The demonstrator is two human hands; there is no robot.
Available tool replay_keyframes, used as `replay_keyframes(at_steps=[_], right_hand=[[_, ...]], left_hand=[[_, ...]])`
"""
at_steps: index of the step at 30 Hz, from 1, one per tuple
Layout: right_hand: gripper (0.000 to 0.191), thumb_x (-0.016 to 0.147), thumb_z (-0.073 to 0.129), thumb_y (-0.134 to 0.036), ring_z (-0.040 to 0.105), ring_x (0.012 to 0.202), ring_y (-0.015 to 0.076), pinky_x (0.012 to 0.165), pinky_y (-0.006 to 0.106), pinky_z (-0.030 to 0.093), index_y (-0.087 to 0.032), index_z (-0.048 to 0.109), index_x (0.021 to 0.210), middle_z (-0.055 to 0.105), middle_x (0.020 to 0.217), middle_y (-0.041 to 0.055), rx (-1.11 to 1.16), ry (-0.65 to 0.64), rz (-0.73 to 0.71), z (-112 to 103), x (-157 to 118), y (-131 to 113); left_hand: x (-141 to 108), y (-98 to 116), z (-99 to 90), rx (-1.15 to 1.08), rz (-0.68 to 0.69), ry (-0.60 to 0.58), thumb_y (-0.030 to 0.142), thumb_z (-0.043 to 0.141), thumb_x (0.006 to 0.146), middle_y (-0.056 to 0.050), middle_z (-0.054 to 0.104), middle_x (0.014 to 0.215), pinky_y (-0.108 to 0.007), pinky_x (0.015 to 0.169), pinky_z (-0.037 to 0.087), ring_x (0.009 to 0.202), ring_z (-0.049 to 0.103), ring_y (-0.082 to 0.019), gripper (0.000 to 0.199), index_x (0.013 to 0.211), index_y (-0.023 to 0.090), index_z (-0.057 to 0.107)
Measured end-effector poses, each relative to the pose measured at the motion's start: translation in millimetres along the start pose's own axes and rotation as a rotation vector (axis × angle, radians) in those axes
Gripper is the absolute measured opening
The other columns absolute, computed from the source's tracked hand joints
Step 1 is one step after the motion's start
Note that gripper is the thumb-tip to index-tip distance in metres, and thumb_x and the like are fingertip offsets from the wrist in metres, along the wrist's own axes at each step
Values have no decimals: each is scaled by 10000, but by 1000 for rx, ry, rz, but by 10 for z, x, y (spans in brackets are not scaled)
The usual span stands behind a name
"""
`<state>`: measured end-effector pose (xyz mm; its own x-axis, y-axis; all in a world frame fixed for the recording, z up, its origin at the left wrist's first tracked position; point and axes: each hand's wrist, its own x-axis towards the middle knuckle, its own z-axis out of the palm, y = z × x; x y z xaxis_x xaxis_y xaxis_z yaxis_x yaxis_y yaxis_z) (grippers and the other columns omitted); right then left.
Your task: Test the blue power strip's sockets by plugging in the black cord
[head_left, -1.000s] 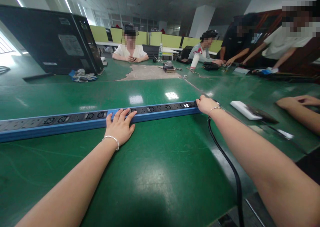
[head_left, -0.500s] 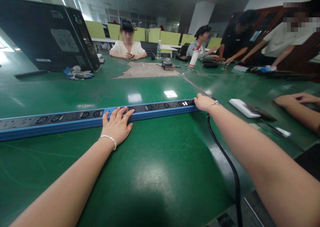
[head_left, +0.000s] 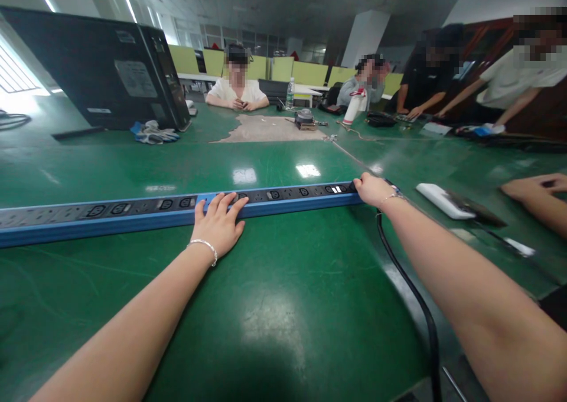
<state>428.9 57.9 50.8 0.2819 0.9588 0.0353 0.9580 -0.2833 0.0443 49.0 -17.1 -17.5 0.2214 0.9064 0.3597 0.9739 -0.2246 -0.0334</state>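
Note:
A long blue power strip (head_left: 266,209) with a black face and rows of sockets lies across the green table. My left hand (head_left: 219,216) rests over its middle, palm down, fingers spread on the top face. At the strip's right end my right hand (head_left: 373,190) is closed, thumb and fingers curled round that end. A small dark part shows by its fingertips; the rest there is hidden under the hand. Below the right wrist, a thick black cable (head_left: 410,284) drops toward the table's near edge.
A black computer case (head_left: 137,77) and work gloves (head_left: 155,133) lie at the back left. A white power adapter (head_left: 443,201) sits to the right, near another person's forearm (head_left: 538,196). Across the table are several people, a bottle (head_left: 290,94) and a white spray bottle (head_left: 354,107).
The view has shifted a little, so everything sits slightly further right and lower. Both hands keep their places on the power strip. A person at the back has raised a hand toward the head.

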Motion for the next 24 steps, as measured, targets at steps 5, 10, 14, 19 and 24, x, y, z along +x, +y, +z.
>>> replay_keyframes(at_steps=[5,10,14,19,24], right_hand=[[446,917,252,-400,618,976,319,823,429,461,-126,568,1073,646,1022,223,-17,6,3,18,-46,-41],[469,923,256,-439,599,1002,327,828,436,452,-125,551,1109,630,1057,226,36,178,88,-414,-24,44],[399,922,313,-379,591,999,294,827,372,441,-113,606,977,640,1044,210,7,169,-6,-846,-22,107],[390,905,332,-400,627,880,225,733,274,446,-157,637,888,685,917,128,106,12,-70,-614,-149,-160],[328,877,394,-376,607,984,221,792,268,433,-172,621,999,672,1053,113,187,97,-186,-160,-217,-555]], left_hand=[[-6,-6,16,9,7,6,388,414,860,-47,403,1444,-545,1079,159,1335,308,-269,514,1369,326,382],[3,-4,10,11,8,-4,394,409,862,-51,407,1440,-552,1074,162,1338,303,-270,512,1368,324,382],[4,-5,-6,-3,8,-18,400,398,867,-55,401,1444,-560,1072,156,1344,292,-274,514,1374,320,376],[-3,-15,0,-10,14,-18,396,395,867,-58,402,1443,-562,1072,157,1344,294,-278,517,1377,313,376],[-7,-14,11,-6,18,5,397,394,866,-57,404,1442,-556,1071,161,1342,298,-269,515,1374,316,376]])
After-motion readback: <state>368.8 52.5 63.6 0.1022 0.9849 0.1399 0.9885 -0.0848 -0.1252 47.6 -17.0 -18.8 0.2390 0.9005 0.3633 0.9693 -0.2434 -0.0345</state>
